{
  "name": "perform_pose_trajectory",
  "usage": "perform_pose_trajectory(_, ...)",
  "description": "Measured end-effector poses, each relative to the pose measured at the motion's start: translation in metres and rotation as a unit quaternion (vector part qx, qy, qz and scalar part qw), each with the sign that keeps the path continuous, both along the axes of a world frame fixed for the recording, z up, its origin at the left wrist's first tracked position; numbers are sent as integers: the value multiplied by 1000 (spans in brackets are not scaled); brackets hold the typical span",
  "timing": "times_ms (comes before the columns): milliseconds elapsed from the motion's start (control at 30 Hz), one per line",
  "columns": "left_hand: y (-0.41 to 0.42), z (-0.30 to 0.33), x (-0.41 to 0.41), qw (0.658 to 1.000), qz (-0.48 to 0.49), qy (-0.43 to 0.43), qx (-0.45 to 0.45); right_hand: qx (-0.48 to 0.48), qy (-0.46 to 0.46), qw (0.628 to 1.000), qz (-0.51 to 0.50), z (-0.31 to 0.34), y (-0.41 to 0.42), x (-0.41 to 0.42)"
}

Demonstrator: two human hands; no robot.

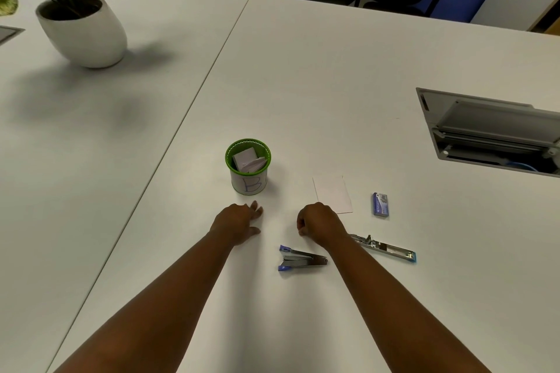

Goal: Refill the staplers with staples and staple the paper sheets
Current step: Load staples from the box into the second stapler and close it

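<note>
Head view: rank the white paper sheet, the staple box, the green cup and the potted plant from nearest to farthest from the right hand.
From the right hand:
1. white paper sheet, just beyond its knuckles.
2. staple box, farther right.
3. green cup, ahead on the left; only slightly farther than the box.
4. potted plant, far left corner.

Bare table (303,85) lies open beyond the hands. Near them stand a cup (248,166) ahead-left, paper (332,194) and staple box (380,204) ahead-right, two staplers (301,259) (385,248) close by the right forearm. Plant (81,24) and hatch (491,133) sit well apart.
</note>
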State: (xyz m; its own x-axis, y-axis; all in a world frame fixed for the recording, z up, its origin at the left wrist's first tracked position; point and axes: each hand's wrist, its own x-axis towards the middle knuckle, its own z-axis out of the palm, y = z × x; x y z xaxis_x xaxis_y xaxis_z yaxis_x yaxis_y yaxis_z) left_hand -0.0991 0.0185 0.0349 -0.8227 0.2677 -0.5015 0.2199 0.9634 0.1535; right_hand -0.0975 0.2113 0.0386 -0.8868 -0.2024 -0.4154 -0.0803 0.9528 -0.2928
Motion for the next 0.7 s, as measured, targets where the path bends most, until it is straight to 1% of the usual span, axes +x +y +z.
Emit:
perform_pose_trajectory(167, 1, -1, 1, 1000, 0, 3, 1, 45, 6, 996, 74, 0, -6, -1)
perform_pose_trajectory(433, -1, -3, 0, 1000, 4, -1, 2, 79, -16, 989, 125, -1, -8, 0)
perform_pose_trajectory(567, -2, -4, 0, 1000, 6, -2, 2, 43, -17, 995, 93, -3, -4, 1)
perform_pose_trajectory(633, -3, -4, -1, 1000, 6, -1, 1, -8, -8, 999, 38, -4, 1, 2)
perform_pose_trajectory(700, -3, -5, -2, 1000, 5, -1, -1, -77, 9, 996, -46, -5, 7, 4)
